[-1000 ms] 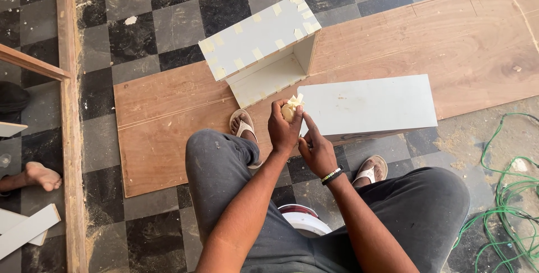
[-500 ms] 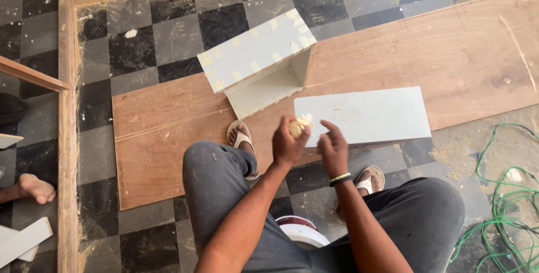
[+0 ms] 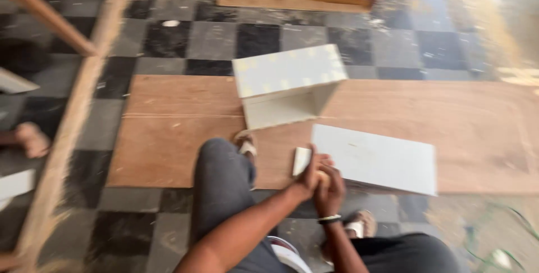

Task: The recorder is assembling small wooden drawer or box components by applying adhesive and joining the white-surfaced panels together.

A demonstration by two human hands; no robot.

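Now a small pale block (image 3: pixel 301 161) is pinched between both hands (image 3: pixel 321 179) at the white panel's (image 3: pixel 382 159) near edge and could be dropped.

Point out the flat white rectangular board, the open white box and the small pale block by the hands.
Flat white rectangular board (image 3: pixel 382 158), head view, top face.
Open white box (image 3: pixel 289 71), head view, upper panel.
Small pale block (image 3: pixel 301 161), head view, centre.

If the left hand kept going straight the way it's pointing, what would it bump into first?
Probably the flat white panel lying on the brown plywood sheet. The left hand points up and to the right, already at the panel's near corner, though the picture is blurry and depth is unclear.
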